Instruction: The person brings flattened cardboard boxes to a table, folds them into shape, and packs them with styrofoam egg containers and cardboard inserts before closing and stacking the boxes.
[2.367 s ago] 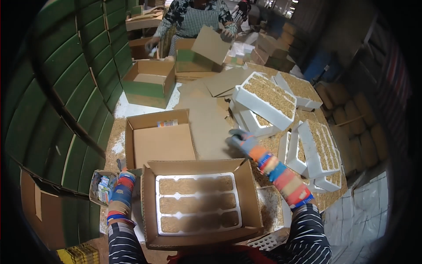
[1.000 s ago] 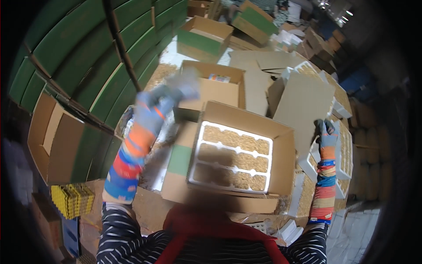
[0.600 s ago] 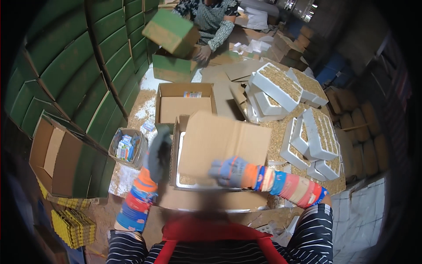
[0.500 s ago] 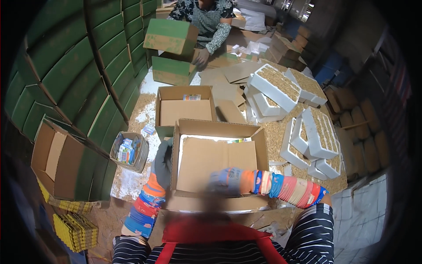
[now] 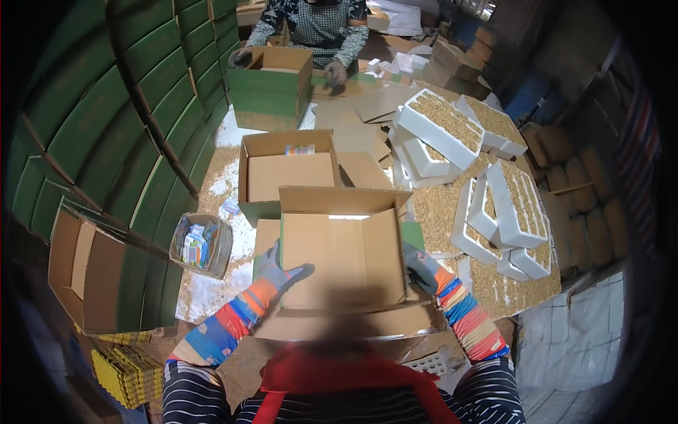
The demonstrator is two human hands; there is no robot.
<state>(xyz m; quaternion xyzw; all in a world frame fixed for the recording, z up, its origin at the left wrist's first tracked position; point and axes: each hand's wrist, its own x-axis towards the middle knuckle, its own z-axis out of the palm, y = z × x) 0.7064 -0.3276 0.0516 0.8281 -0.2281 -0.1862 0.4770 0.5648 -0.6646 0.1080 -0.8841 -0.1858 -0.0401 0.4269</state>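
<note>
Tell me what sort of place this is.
Probably a packing workshop: green cartons are stacked at left, white foam trays of loose tan material are piled at right, and an open cardboard box stands in front.

No wording can be made out clearly; the print is too small or blurred. Colourful printed packets (image 5: 195, 247) lie in the small bin (image 5: 221, 263) on the left, one bearing a dark patterned square. A similar printed packet (image 5: 230, 205) lies on the table (image 5: 201, 300) just beside the bin. A card (image 5: 300, 149) with coloured print stands against the far inner wall of a cardboard box (image 5: 286, 173).
</note>
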